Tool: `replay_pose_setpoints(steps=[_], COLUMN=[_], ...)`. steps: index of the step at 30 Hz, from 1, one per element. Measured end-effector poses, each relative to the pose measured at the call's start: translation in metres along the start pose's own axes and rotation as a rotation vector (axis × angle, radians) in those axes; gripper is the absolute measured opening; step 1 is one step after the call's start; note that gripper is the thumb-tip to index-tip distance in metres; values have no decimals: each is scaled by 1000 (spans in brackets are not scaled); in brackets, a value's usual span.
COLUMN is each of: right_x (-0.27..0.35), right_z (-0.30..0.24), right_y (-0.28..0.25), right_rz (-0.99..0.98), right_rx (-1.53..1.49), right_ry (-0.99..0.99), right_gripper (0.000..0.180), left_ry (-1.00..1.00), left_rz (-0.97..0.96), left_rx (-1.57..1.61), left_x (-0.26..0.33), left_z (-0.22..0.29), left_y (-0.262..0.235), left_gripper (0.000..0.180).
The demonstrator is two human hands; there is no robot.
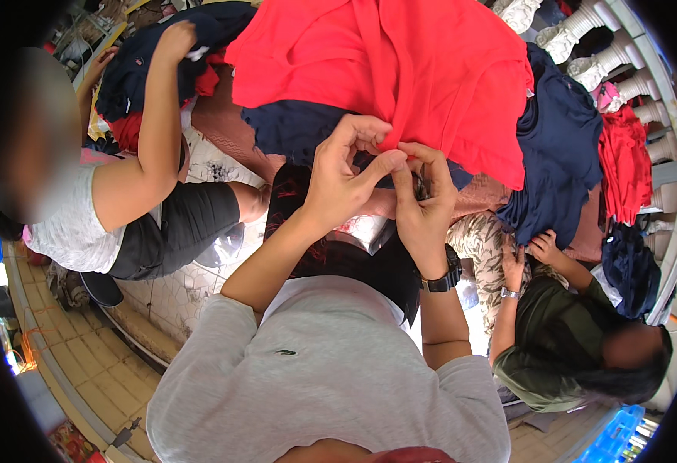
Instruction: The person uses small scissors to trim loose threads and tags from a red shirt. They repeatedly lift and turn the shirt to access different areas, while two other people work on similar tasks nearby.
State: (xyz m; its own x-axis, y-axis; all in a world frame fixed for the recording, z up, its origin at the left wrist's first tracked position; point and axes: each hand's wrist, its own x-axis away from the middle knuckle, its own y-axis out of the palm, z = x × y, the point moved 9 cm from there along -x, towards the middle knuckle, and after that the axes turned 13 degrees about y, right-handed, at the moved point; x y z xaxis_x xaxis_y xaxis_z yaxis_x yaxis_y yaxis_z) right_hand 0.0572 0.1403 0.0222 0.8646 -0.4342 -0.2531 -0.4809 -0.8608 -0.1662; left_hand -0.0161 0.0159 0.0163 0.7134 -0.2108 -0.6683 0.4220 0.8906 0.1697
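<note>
A bright red garment (446, 69) spreads in front of me over dark navy cloth (288, 127). My left hand (350, 162) is closed in a pinch on the garment's near edge, its thumb pointing toward my other hand. Right beside it, my right hand (425, 189) pinches the same bit of red edge, fingertips almost touching those of the left. Something small and dark shows inside the curled right fingers, too hidden to name. A black watch (443, 275) is on my right wrist.
To the left a person in a grey top (84, 201) handles a navy garment (153, 58). On the right, a person in dark green (562, 339) touches navy garments (551, 147). White balusters (605, 62) line the far right, beside another red garment (626, 162).
</note>
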Motion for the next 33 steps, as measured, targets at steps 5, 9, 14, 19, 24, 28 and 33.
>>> replay_pose_setpoints(steps=[5,9,14,19,24,28,33], right_x=[0,-2,-1,-1,-2,-2,-7], right_z=[5,4,4,6,1,-1,-10], right_y=[3,4,4,0,-3,-4,-6], right_rz=[-14,-38,-41,-28,-20,-18,-57], right_rx=[-87,-169,-226,-200,-146,-193,-95], right_ry=[55,68,111,137,128,167,161], right_gripper=[14,13,14,13,12,11,14], left_ry=[-133,-149,-54,80,173,260,472], left_rz=[47,60,114,-79,-146,-23,-133], left_rx=[134,259,309,-51,5,-29,-374], left_x=[9,13,11,4,4,5,-2], left_z=[-17,-23,-5,4,3,15,38], left_y=[-10,-10,-8,-5,-8,-8,4], left_gripper=[9,12,12,9,15,19,22])
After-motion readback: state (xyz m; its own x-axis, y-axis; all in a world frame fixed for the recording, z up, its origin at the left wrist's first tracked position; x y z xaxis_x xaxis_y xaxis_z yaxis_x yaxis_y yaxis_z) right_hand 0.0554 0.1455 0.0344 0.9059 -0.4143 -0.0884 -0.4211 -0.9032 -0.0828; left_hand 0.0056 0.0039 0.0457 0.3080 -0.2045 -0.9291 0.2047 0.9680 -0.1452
